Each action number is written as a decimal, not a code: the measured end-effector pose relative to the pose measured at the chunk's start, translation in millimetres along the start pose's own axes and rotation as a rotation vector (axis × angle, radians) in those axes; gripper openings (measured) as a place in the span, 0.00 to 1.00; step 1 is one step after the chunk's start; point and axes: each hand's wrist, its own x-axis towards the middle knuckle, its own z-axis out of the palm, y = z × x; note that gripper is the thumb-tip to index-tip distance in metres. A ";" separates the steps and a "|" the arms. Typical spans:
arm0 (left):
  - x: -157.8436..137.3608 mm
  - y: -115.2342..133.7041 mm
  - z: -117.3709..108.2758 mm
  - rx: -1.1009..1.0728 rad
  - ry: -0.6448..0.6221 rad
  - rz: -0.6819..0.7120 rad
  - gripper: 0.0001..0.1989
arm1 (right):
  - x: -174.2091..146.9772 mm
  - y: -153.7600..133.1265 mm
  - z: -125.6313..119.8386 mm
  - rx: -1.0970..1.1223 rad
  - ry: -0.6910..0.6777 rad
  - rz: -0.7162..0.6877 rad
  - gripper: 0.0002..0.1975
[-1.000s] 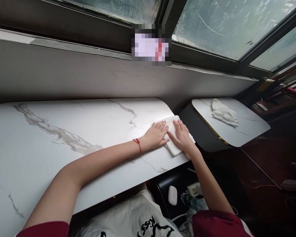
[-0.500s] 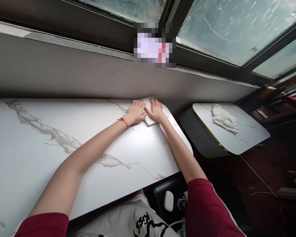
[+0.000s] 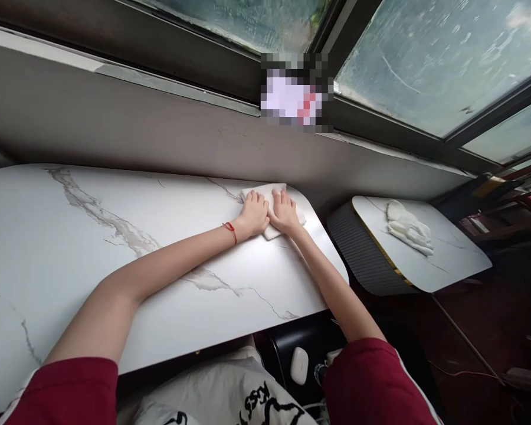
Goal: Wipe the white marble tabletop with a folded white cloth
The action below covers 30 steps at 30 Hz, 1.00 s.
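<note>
A folded white cloth [image 3: 273,232] lies flat near the rounded right end of a white marble-patterned tabletop [image 3: 194,236]. My left hand [image 3: 253,213], with a red string bracelet [image 3: 230,231] at its wrist, rests on the cloth with its fingers bent and closed over it. My right hand [image 3: 285,212] lies on the same cloth, fingers stretched forward and a little apart. The two hands are side by side, thumbs close together. Part of the cloth is hidden beneath them.
A wall and dirty windows [image 3: 442,65] run behind the table. To the right, a smaller marble-topped table [image 3: 451,260] with a ribbed grey side bears a crumpled white cloth [image 3: 409,227]. Below the front edge, a white rounded case [image 3: 300,366] sits on a black surface.
The view has shifted, so the scene sits slightly lower and to the right. Both hands stay on the cloth; the left fingers look more bent than before.
</note>
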 end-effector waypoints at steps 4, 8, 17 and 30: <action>-45.4 12.6 -16.2 0.061 -0.019 0.209 0.23 | -56.0 -18.1 -15.2 0.028 -0.010 -0.040 0.34; -88.6 29.7 -30.6 0.216 -0.045 0.352 0.26 | -118.9 -38.6 -31.4 0.095 0.037 -0.070 0.34; -138.1 62.7 -35.1 0.246 0.098 0.565 0.31 | -215.7 -65.1 -56.1 0.089 0.111 0.065 0.35; -133.7 64.8 -14.3 0.054 -0.025 0.229 0.29 | -179.5 -57.5 -43.9 0.062 0.087 -0.011 0.35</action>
